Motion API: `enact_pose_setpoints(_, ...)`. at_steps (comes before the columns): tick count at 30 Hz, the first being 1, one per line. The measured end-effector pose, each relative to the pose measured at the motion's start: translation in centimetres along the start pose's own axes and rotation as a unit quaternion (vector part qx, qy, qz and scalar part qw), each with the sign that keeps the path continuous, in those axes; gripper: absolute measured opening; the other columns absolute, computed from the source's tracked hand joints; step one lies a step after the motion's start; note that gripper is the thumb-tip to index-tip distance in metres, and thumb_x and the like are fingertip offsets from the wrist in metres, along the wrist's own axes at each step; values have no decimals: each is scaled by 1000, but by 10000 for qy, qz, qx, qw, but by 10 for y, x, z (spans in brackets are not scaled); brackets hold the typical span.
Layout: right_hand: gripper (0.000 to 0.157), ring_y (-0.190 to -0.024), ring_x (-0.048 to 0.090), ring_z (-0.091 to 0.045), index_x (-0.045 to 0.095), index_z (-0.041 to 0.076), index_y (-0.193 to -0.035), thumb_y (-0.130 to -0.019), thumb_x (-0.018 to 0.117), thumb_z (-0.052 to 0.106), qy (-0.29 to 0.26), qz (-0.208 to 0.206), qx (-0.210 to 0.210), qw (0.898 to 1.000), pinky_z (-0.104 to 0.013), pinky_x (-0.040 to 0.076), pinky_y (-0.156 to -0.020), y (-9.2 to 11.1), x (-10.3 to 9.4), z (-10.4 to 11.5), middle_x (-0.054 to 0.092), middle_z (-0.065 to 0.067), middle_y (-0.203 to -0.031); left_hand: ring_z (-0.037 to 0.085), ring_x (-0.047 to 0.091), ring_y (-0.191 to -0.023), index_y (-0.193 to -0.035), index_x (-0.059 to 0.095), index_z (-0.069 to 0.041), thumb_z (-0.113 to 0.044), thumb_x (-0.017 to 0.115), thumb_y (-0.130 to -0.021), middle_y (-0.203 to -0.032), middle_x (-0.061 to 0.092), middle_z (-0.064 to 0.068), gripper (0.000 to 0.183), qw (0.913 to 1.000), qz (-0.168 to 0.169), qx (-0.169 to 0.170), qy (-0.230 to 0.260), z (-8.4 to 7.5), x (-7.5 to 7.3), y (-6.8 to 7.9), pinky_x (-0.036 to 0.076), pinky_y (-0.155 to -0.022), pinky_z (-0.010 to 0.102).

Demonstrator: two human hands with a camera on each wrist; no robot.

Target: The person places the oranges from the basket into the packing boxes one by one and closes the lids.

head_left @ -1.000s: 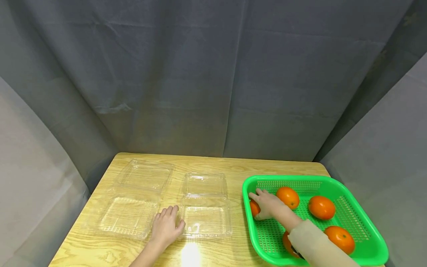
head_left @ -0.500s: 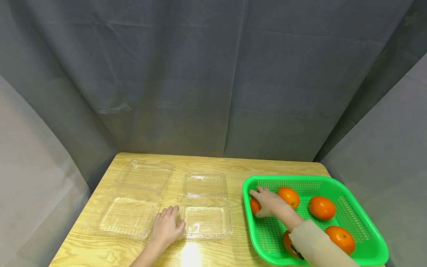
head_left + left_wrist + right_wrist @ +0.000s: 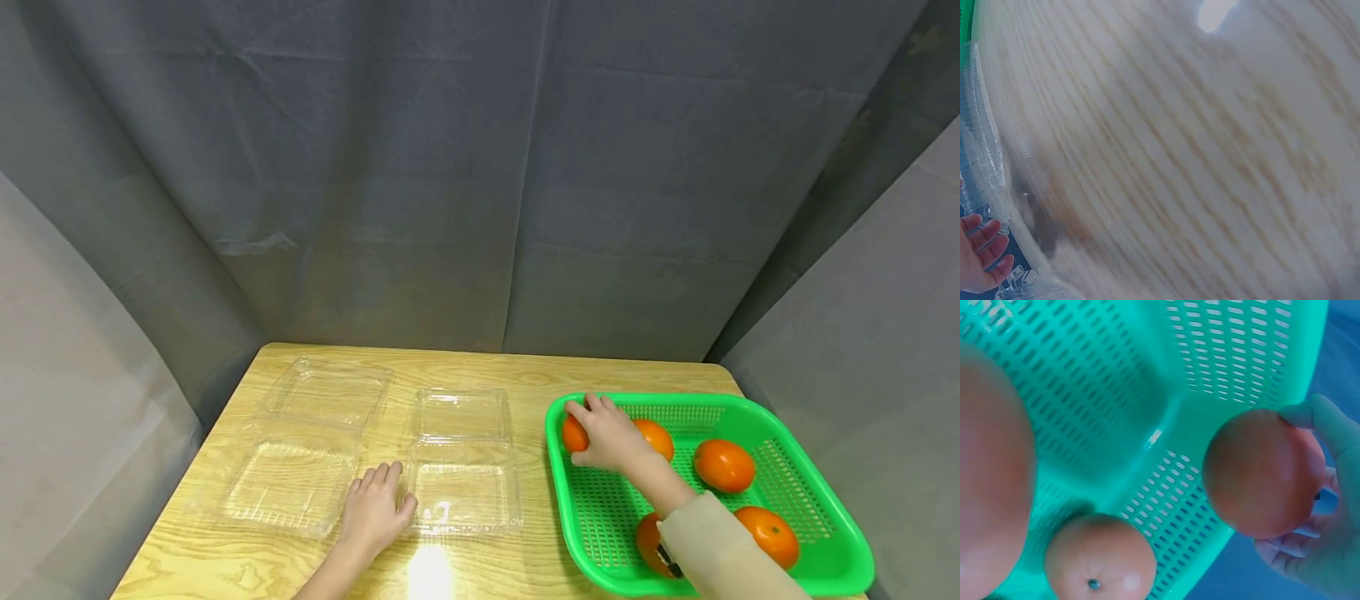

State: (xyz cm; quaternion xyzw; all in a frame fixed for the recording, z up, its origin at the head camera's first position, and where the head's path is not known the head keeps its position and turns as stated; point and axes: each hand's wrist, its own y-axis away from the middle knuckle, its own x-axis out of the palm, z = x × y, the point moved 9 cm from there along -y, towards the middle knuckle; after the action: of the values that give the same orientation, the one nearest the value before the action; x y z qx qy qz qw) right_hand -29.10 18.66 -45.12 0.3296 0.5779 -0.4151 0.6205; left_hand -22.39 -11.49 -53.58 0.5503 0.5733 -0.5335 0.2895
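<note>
At the far left corner of the green plastic basket [image 3: 607, 510], my right hand [image 3: 611, 439] grips an orange [image 3: 574, 434]. In the right wrist view, thumb and fingers wrap this orange [image 3: 1263, 475] from the side, and it overlaps the basket's perforated wall. Another orange [image 3: 657, 439] lies beside that hand; a further one [image 3: 1100, 559] shows below in the right wrist view. My left hand [image 3: 372, 512] rests with relaxed fingers between two clear hinged containers; its fingertips are close to the smaller container [image 3: 459, 483]. The larger container [image 3: 288, 483] lies to its left.
More oranges sit in the basket: one at the right [image 3: 724, 467], one at the front right [image 3: 767, 537], and one partly hidden under the right sleeve [image 3: 720, 542]. Both containers lie with lids folded back on the wooden table [image 3: 536, 375]. Grey curtains [image 3: 420, 208] surround the table.
My right hand has moved toward the basket's far left corner with the orange in its fingers, which now sits higher in the head view. The left hand has stayed put.
</note>
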Motion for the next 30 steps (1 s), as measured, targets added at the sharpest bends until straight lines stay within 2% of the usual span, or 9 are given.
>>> enact_pose_setpoints(4, 61, -82, 46, -28, 52, 9, -114, -59, 76, 25, -53, -367, -17, 9993, -42, 43, -61, -1, -13, 2, 47, -16, -101, 28, 58, -91, -111, 58, -2, -31, 57, -80, -102, 62, 12, 42, 10000, -80, 30, 6, -1, -1, 0, 48, -73, 40)
enact_pose_setpoints(8, 61, -81, 46, -28, 53, 9, -114, -59, 75, 26, -72, -551, -12, 9985, -41, 43, -61, -2, -21, 5, 47, -16, -101, 28, 58, -91, -111, 58, -2, -30, 58, -80, -102, 62, 13, 42, 10000, -66, 38, -5, 0, 0, 0, 48, -73, 40)
enact_pose_setpoints(17, 58, -87, 48, -33, 55, 10, -111, -60, 73, 28, -36, -748, -175, 9970, -41, 45, -61, -10, -32, 24, 48, -16, -100, 28, 57, -91, -112, 57, -3, -31, 57, -80, -103, 62, 13, 42, 10000, 58, -2, -12, 0, 1, -1, 48, -74, 40)
enact_pose_setpoints(30, 59, -88, 46, -30, 55, 11, -113, -60, 75, 29, -144, -794, -407, 9959, -38, 46, -64, -22, -39, 56, 48, -14, -100, 27, 58, -88, -110, 59, -3, -30, 58, -79, -101, 63, 12, 41, 9999, -122, 17, -18, 0, 0, 0, 48, -71, 38)
